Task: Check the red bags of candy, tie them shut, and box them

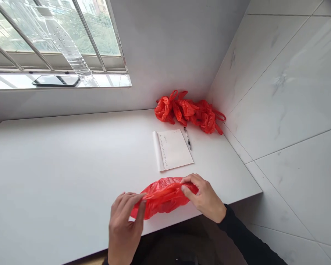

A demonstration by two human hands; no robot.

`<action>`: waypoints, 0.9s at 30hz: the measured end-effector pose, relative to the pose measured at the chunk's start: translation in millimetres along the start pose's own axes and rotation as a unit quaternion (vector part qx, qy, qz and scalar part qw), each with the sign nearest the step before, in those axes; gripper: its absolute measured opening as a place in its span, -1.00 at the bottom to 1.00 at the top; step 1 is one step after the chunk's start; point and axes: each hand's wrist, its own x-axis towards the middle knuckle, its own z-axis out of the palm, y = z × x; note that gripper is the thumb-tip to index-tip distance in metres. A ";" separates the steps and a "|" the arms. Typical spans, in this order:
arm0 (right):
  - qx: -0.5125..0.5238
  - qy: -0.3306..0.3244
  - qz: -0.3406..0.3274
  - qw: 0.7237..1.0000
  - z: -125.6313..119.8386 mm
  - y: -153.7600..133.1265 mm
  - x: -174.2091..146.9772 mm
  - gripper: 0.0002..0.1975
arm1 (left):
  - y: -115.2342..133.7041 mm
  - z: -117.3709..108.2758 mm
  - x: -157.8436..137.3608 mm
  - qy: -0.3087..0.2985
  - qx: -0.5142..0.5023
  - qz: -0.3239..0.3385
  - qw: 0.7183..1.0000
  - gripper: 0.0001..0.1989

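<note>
A crinkled red plastic bag (165, 197) is stretched sideways between my two hands, just over the front edge of the white table (71, 165). My left hand (127, 217) pinches its left end between thumb and fingers. At the other end, my right hand (202, 195) grips the bag's gathered upper edge, thumb below and fingers on top. Part of each end is hidden behind my fingers. Beyond the bag lies an open notepad (175, 149) with small writing down its left side, and a pen (187, 138) rests along its right edge.
Several crumpled red plastic bags (189, 110) are heaped at the back right, by the tiled wall (287, 88). On the window sill (113, 80) stand a clear water bottle (71, 51) and a flat dark phone or tablet (56, 81). Metal bars cross the window.
</note>
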 end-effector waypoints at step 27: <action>-0.234 -0.188 -0.112 0.947 15.8 -56.4 -23.5 -0.72 | 78.3 -54.0 17.0 -0.018 -0.391 -0.353 0.850 -0.78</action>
